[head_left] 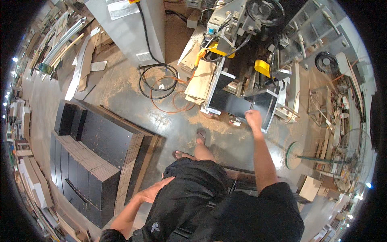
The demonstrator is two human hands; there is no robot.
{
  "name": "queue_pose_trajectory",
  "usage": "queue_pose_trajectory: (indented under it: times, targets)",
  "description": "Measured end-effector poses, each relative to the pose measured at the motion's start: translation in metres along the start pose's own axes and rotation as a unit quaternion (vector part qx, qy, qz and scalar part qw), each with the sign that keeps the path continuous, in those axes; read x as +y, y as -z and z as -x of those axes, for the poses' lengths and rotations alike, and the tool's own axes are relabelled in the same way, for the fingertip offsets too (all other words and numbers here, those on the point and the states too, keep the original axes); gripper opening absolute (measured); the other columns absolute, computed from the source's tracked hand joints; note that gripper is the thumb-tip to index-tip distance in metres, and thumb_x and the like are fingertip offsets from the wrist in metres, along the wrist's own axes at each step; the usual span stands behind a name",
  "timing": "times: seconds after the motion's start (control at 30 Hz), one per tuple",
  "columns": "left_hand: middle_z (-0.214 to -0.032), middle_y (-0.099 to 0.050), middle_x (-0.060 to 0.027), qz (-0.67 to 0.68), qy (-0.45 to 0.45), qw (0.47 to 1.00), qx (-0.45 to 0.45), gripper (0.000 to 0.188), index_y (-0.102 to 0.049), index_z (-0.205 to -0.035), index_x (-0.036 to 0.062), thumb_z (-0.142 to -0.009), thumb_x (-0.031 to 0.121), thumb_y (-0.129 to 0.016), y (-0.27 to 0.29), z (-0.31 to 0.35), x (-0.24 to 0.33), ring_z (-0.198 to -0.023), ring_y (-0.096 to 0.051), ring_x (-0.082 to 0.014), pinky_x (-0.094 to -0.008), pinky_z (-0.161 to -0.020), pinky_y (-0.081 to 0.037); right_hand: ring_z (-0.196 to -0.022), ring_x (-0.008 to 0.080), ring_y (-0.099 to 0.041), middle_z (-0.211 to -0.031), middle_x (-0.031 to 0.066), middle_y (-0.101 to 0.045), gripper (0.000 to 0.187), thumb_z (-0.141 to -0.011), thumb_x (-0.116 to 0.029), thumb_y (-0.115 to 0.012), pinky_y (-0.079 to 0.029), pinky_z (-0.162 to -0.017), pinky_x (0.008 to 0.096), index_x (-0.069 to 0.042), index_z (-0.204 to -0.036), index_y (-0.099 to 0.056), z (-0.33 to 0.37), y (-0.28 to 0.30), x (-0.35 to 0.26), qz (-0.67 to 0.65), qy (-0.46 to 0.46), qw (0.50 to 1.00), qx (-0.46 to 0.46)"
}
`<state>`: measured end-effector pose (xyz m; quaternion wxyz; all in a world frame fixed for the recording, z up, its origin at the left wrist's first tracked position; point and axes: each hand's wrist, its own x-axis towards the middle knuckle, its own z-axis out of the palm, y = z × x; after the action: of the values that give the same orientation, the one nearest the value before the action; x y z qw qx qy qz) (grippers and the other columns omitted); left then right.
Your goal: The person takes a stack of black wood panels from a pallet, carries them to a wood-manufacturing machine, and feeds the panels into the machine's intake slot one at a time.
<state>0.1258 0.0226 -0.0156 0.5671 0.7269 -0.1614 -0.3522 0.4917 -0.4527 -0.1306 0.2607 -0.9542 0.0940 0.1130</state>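
Observation:
My right hand (pixel 254 118) is held out over the front of a machine (pixel 215 111), its fingers curled together beside a dark flat panel (pixel 231 102). A thin dark line rises from the fingertips, but what they grip is too small to make out. The panel spans between two metal side rails of the machine. My left hand (pixel 157 189) lies against my black shorts (pixel 189 183) at the thigh, fingers stretched out, holding nothing.
To the left stands a large stack of black boards (pixel 107 139) with brown edges. Coiled cables (pixel 155 86) lie on the dusty floor before a grey cabinet (pixel 137 32). Pale boards (pixel 200 82) sit left of the machine. A standing fan (pixel 294 155) is at right.

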Motion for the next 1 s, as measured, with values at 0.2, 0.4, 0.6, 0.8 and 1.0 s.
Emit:
queue_pose_trajectory:
  times: [0.2,0.4,0.6,0.8,1.0]
  targets:
    - [-0.16,-0.025,-0.0198,-0.023,0.023,0.999,0.022,0.106,-0.016,-0.158,0.0081,-0.079,0.043,-0.077,0.01,-0.012,0.017,-0.147,-0.027,-0.0367,-0.045,-0.121,-0.022,-0.108,0.0325,-0.064,-0.12,0.0181,-0.066,0.042,-0.093,-0.029,-0.061,-0.053,-0.091,0.0467,-0.005,-0.127,-0.058,-0.022,-0.107,-0.03,-0.503,-0.186,0.83,-0.152]
    - [-0.159,-0.027,-0.021,-0.019,0.065,0.996,0.055,0.106,-0.015,-0.158,0.0081,-0.079,0.045,-0.075,0.006,-0.027,0.005,-0.147,-0.028,-0.0369,-0.0455,-0.121,-0.023,-0.121,0.0302,-0.057,-0.13,0.0147,-0.061,0.058,-0.091,-0.034,-0.063,-0.047,-0.102,0.0456,-0.006,-0.138,-0.047,-0.058,-0.211,0.055,-0.625,-0.362,0.682,-0.114]
    - [-0.159,-0.028,-0.0217,0.01,0.125,0.99,0.057,0.108,-0.015,-0.158,0.0073,-0.077,0.047,-0.075,-0.013,-0.048,-0.037,-0.147,-0.028,-0.0378,-0.0464,-0.12,-0.024,-0.114,0.0298,-0.061,-0.125,0.0169,-0.062,0.062,-0.092,-0.04,-0.066,-0.051,-0.097,0.0467,0.002,-0.133,-0.046,-0.118,-0.277,0.079,-0.752,-0.326,0.569,-0.06]
    - [-0.159,-0.026,-0.0213,0.012,0.195,0.98,0.023,0.113,-0.013,-0.159,0.0083,-0.075,0.051,-0.075,-0.027,-0.061,-0.086,-0.147,-0.028,-0.0378,-0.0457,-0.119,-0.025,-0.12,0.0368,-0.055,-0.128,0.0158,-0.061,0.071,-0.083,-0.052,-0.073,-0.04,-0.107,0.0584,-0.002,-0.129,-0.055,-0.138,-0.343,0.096,-0.887,-0.27,0.373,-0.016]
    - [-0.161,-0.024,-0.0204,-0.035,0.239,0.97,-0.017,0.107,-0.01,-0.159,0.0102,-0.079,0.044,-0.072,-0.041,-0.043,-0.112,-0.147,-0.027,-0.0367,-0.0455,-0.119,-0.025,-0.124,0.0383,-0.052,-0.137,0.013,-0.058,0.076,-0.07,-0.048,-0.077,-0.038,-0.108,0.0569,-0.01,-0.134,-0.058,-0.157,-0.344,0.083,-0.916,-0.181,0.355,0.042]
